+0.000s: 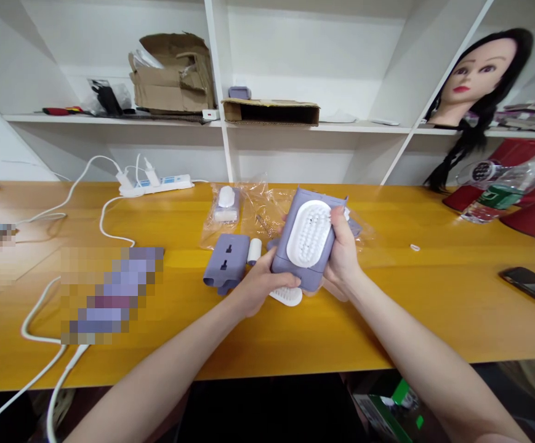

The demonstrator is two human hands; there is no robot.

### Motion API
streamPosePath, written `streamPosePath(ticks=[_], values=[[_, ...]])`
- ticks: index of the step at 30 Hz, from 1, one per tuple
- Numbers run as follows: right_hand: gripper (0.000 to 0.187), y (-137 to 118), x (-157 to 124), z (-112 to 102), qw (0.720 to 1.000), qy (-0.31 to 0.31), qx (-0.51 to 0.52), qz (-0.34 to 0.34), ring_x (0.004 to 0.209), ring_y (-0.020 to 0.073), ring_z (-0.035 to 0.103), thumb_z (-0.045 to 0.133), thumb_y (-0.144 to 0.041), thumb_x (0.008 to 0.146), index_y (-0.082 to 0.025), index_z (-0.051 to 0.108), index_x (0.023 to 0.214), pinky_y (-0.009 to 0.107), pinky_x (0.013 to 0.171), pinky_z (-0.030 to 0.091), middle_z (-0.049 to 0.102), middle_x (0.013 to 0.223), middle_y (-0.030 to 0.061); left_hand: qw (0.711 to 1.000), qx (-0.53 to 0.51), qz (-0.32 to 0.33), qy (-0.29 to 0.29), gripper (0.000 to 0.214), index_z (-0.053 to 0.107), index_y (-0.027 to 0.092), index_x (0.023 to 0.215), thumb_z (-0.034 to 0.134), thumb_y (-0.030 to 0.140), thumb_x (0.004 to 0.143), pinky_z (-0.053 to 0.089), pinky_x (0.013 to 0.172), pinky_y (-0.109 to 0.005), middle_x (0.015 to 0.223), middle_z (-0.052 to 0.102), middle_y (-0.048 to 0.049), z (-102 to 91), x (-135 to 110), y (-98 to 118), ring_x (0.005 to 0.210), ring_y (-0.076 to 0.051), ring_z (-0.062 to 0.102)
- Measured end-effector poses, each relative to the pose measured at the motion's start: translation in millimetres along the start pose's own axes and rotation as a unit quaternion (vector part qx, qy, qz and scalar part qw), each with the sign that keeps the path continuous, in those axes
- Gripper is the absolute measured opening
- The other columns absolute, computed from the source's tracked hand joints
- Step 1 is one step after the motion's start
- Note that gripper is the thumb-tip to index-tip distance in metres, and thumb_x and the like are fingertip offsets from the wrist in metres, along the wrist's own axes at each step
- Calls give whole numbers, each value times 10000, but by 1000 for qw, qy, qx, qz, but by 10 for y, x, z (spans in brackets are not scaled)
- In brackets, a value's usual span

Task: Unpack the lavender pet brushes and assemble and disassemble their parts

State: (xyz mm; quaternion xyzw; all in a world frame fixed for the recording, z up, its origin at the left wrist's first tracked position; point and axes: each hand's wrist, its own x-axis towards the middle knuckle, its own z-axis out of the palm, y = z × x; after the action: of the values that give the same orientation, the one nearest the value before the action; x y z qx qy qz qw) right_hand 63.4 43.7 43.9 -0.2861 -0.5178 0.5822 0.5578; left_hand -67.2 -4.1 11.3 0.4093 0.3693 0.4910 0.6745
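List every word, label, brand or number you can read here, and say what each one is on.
No text can be read anywhere.
power strip: blue label, too small to read.
purple case, held by the left hand and right hand: no printing shows.
green box below the table edge: white marks, too blurred.
wrapped packets at far right: green label, unreadable.
table: two patches on it are pixelated.

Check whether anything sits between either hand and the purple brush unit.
Nothing visible does. The left hand and right hand both hold the purple brush unit above the table; a white brush piece shows just below it.
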Motion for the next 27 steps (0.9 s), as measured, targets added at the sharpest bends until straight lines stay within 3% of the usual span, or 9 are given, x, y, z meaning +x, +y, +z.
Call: streamPosePath(ticks=[7, 12, 18, 27], values=[[676, 8, -36, -15, 1000, -4, 7, -3, 1020, 314, 642, 457, -743, 770, -216, 627, 1156, 478, 819, 530, 709, 1017, 118, 995, 49, -77, -36, 355, 703, 153, 809, 819, 160, 474, 430, 735, -336, 792, 690, -46, -56, 29, 33, 726, -168, 601], [661, -8, -48, -7, 1000, -3, 26, 1, 1019, 324, 643, 482, -726, 764, -210, 636, 1148, 484, 816, 532, 712, 1002, 121, 998, 36, -41, -14, 347, 694, 155, 817, 810, 178, 491, 436, 729, -332, 752, 683, -29, -17, 21, -20, 716, -167, 604], [725, -53, -43, 27, 996, -48, 68, 11, 993, 338, 651, 452, -745, 754, -179, 631, 1170, 495, 807, 533, 713, 983, 139, 999, 41, 13, 8, 314, 674, 148, 800, 806, 182, 518, 435, 681, -291, 713, 670, 1, 16, -5, -41, 663, -133, 584], [709, -58, -16, -39, 994, -69, 75, 33, 991, 336, 648, 505, -722, 735, -183, 629, 1178, 497, 818, 521, 710, 979, 141, 997, 73, 0, -31, 409, 671, 147, 896, 839, 220, 531, 463, 734, -307, 792, 699, -24, -49, 10, -32, 757, -162, 623]])
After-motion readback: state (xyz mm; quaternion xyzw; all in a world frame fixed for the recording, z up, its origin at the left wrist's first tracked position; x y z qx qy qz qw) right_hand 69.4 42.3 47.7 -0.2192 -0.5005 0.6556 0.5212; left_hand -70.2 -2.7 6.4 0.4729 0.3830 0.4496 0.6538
